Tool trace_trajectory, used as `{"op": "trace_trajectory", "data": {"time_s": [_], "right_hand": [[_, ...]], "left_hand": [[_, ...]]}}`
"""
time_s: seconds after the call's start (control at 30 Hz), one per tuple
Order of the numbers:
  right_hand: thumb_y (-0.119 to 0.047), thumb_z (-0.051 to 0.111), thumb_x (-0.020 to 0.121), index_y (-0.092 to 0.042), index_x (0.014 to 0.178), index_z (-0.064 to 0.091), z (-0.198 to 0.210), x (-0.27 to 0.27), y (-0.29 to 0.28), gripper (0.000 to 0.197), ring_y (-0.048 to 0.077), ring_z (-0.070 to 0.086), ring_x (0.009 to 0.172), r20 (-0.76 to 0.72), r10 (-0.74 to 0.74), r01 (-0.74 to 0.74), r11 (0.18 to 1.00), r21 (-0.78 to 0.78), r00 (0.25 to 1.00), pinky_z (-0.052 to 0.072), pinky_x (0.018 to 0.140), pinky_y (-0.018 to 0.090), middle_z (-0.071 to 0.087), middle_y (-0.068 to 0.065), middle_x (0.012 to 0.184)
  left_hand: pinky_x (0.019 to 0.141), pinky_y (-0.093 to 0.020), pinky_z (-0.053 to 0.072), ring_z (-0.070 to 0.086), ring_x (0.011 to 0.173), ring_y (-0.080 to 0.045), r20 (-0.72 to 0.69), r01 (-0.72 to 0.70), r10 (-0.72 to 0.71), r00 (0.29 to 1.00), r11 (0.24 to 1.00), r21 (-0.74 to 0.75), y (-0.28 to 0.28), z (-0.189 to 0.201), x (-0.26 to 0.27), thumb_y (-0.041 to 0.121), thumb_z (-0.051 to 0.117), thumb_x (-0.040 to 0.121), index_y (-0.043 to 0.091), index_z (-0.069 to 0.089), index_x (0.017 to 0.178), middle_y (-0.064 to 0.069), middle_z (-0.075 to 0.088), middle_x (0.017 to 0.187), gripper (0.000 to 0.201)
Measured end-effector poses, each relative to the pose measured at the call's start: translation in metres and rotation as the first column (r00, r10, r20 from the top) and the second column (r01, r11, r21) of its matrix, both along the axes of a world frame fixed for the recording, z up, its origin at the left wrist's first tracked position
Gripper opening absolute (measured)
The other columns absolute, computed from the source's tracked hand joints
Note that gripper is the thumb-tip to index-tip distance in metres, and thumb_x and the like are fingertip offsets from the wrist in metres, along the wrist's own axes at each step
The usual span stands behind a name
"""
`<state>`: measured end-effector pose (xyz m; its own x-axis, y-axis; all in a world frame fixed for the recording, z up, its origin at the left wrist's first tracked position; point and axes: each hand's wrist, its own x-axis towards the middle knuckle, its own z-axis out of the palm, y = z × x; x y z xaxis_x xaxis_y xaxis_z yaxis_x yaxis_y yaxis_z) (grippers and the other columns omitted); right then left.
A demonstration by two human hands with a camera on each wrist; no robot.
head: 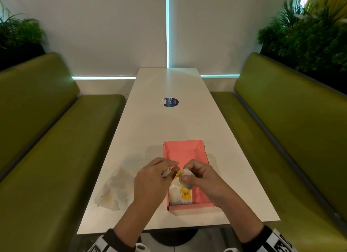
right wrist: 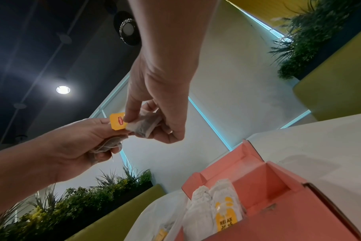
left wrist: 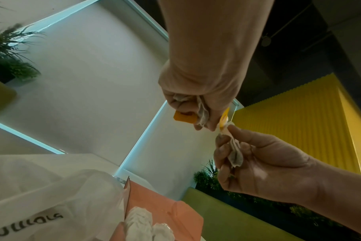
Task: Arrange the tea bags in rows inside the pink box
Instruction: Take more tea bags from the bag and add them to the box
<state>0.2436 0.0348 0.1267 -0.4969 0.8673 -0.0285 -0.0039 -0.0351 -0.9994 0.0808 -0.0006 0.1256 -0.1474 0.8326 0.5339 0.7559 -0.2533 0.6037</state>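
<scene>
- The pink box (head: 185, 150) lies open on the white table (head: 169, 124), close to the person's edge.
- Two tea bags (head: 179, 196) lie side by side in the box's near-left corner; one shows a yellow tag (head: 186, 194) printed "RELAX".
- The rest of the box floor shows bare pink.
- Both hands hover just above the box, nearly touching each other.
- The left hand (head: 152, 180) has its fingers curled round a crumpled tea bag (left wrist: 200, 109), with an orange tag (left wrist: 184, 117) sticking out between the fingers.
- The right hand (head: 201, 176) pinches another tea bag (right wrist: 144, 125) between thumb and fingertips, the remaining fingers curled in.
- A yellow tag (right wrist: 118, 121) sits between the two hands, touching fingers of both; which bag it belongs to I cannot tell.
- A crumpled translucent plastic bag (head: 114, 188) lies on the table just left of the box, with something yellow showing inside it.
- A round dark blue sticker (head: 170, 102) sits farther up the table.
- Green benches (head: 47, 139) flank the table on both sides.
</scene>
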Motion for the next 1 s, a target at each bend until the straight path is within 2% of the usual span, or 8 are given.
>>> {"op": "trace_trajectory", "data": {"time_s": [0.13, 0.23, 0.3, 0.4, 0.53, 0.67, 0.8, 1.0], "right_hand": [[0.010, 0.060, 0.084, -0.023, 0.104, 0.059, 0.000, -0.002, -0.002, 0.038, 0.009, 0.053, 0.066, -0.028, -0.038, 0.040, 0.997, 0.065, 0.999, 0.052, 0.064, 0.024, 0.054, -0.008, 0.068], [0.007, 0.059, 0.086, -0.033, 0.087, 0.069, 0.003, -0.002, -0.006, 0.041, 0.007, 0.058, 0.071, -0.021, -0.019, 0.022, 0.987, 0.156, 1.000, 0.056, 0.067, 0.027, 0.062, -0.014, 0.079], [0.009, 0.055, 0.088, -0.032, 0.076, 0.070, 0.004, -0.001, -0.007, 0.045, 0.004, 0.060, 0.072, -0.034, -0.001, 0.006, 0.985, 0.171, 0.999, 0.054, 0.064, 0.022, 0.065, -0.014, 0.079], [0.009, 0.058, 0.084, -0.027, 0.074, 0.071, 0.004, 0.002, -0.006, 0.040, 0.005, 0.061, 0.073, -0.110, 0.023, -0.002, 0.984, 0.179, 0.994, 0.052, 0.063, 0.020, 0.066, -0.011, 0.078], [-0.010, 0.067, 0.067, -0.021, 0.075, 0.073, 0.000, 0.006, -0.003, 0.015, 0.013, 0.062, 0.083, -0.208, 0.037, -0.002, 0.987, 0.163, 0.977, 0.054, 0.070, 0.026, 0.068, -0.005, 0.085], [-0.018, 0.072, 0.068, -0.017, 0.074, 0.069, 0.002, 0.008, -0.004, 0.006, 0.012, 0.058, 0.074, -0.246, -0.001, 0.035, 0.990, 0.135, 0.969, 0.051, 0.066, 0.026, 0.065, -0.003, 0.077], [-0.006, 0.071, 0.071, -0.012, 0.075, 0.060, 0.005, 0.005, -0.005, 0.013, 0.010, 0.052, 0.063, -0.193, -0.132, 0.163, 0.975, 0.151, 0.972, 0.048, 0.059, 0.021, 0.059, -0.005, 0.066], [0.006, 0.070, 0.077, -0.018, 0.104, 0.058, 0.013, 0.004, -0.005, 0.038, 0.016, 0.057, 0.063, -0.157, -0.158, 0.174, 0.980, 0.096, 0.975, 0.051, 0.059, 0.024, 0.061, 0.011, 0.070]], "left_hand": [[0.050, -0.018, 0.047, 0.058, 0.059, -0.004, 0.000, -0.025, 0.025, 1.000, 0.999, -0.026, 0.001, 0.003, 0.002, 0.036, 0.070, 0.073, 0.027, 0.073, 0.075, 0.012, 0.066, 0.076, 0.010], [0.057, -0.014, 0.043, 0.057, 0.064, -0.001, 0.084, -0.018, 0.024, 0.996, 0.997, -0.071, 0.001, 0.005, 0.001, 0.032, 0.071, 0.077, 0.027, 0.073, 0.077, 0.015, 0.060, 0.078, 0.005], [0.062, -0.013, 0.042, 0.058, 0.075, -0.002, 0.165, -0.009, 0.028, 0.986, 0.993, -0.118, 0.001, 0.008, 0.001, 0.025, 0.075, 0.077, 0.034, 0.071, 0.074, 0.015, 0.056, 0.084, 0.011], [0.066, -0.006, 0.041, 0.056, 0.087, 0.003, 0.248, 0.003, 0.030, 0.968, 0.991, -0.134, -0.001, 0.014, 0.002, 0.019, 0.075, 0.076, 0.042, 0.063, 0.067, 0.016, 0.059, 0.088, 0.026], [0.070, -0.014, 0.047, 0.062, 0.074, 0.001, 0.431, 0.054, 0.041, 0.901, 0.977, -0.205, -0.007, 0.025, 0.005, 0.018, 0.073, 0.079, 0.033, 0.068, 0.068, 0.016, 0.068, 0.072, 0.019], [0.065, -0.022, 0.047, 0.058, 0.061, 0.001, 0.536, 0.082, 0.044, 0.843, 0.975, -0.208, -0.009, 0.031, 0.005, 0.018, 0.072, 0.080, 0.026, 0.070, 0.072, 0.015, 0.068, 0.069, 0.012], [0.063, -0.024, 0.047, 0.057, 0.060, 0.001, 0.576, 0.085, 0.042, 0.816, 0.978, -0.191, -0.010, 0.036, 0.006, 0.017, 0.071, 0.080, 0.026, 0.070, 0.072, 0.013, 0.068, 0.068, 0.012], [0.063, -0.026, 0.049, 0.061, 0.067, -0.002, 0.649, 0.088, 0.036, 0.760, 0.984, -0.157, -0.013, 0.041, 0.008, 0.012, 0.072, 0.079, 0.022, 0.071, 0.075, 0.008, 0.070, 0.074, 0.011]]}}
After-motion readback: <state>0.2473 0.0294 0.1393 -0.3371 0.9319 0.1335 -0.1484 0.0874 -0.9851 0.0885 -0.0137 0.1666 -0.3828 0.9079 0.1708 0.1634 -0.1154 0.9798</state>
